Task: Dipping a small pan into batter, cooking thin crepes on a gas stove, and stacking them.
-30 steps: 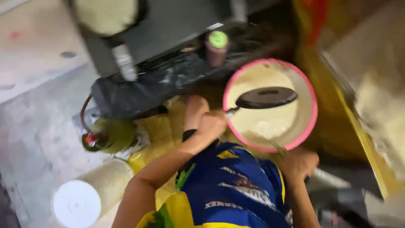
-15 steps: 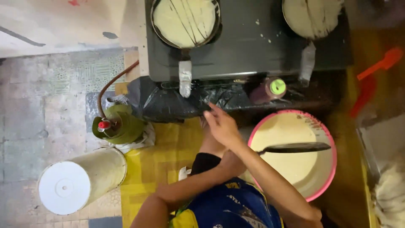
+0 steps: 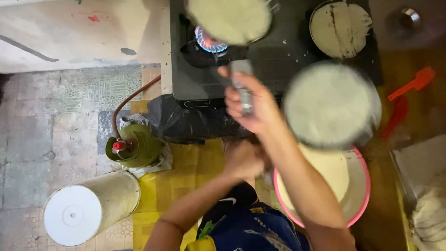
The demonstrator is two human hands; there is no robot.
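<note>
My right hand (image 3: 251, 104) grips the grey handle of a pan (image 3: 228, 18) coated with pale batter, held raised above a lit burner (image 3: 208, 42) with a blue flame on the black stove (image 3: 283, 65). My left hand (image 3: 244, 160) is closed lower down, beside my right forearm. It appears to hold a second round pan (image 3: 332, 104), blurred and whitish, which hovers over the pink-rimmed bowl of batter (image 3: 364, 186); that pan's handle is hidden behind my forearm.
A third pan with a cooked sheet (image 3: 341, 28) sits on the stove's right burner. An orange spatula (image 3: 413, 83) lies to the right. A green gas cylinder (image 3: 134, 148) and a white-lidded bucket (image 3: 88, 209) stand on the floor at left.
My right hand reached up and took the left pan's handle, lifting the pan off the burner. The pan that lay across the pink bowl is now raised above it.
</note>
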